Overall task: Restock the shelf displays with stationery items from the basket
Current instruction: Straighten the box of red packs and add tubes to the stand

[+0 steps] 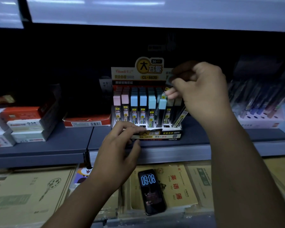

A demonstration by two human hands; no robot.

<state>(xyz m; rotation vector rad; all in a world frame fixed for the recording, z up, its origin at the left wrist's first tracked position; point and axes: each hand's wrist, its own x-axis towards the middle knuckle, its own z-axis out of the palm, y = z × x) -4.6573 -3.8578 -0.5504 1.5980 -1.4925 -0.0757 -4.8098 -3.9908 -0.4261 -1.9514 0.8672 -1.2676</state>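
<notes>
A cardboard display box (pixel 156 134) marked CL-6630 stands on the dark shelf (pixel 56 145). It holds rows of upright lead tubes with pink, blue and green caps (pixel 134 111). My right hand (pixel 199 86) is above the box's right side, fingers pinched on a few tubes. One blue-capped tube (pixel 161 111) leans tilted under its fingertips. My left hand (pixel 120 145) rests at the box's front left corner, fingers spread and touching its front edge. No basket is in view.
Red and white boxes (pixel 23 124) are stacked at the left of the shelf, with a flat red box (pixel 87 121) beside them. A pen tray (pixel 262 112) stands at the right. Below the shelf lie notebooks (pixel 176 186) and a phone (pixel 152 191) showing 09:08.
</notes>
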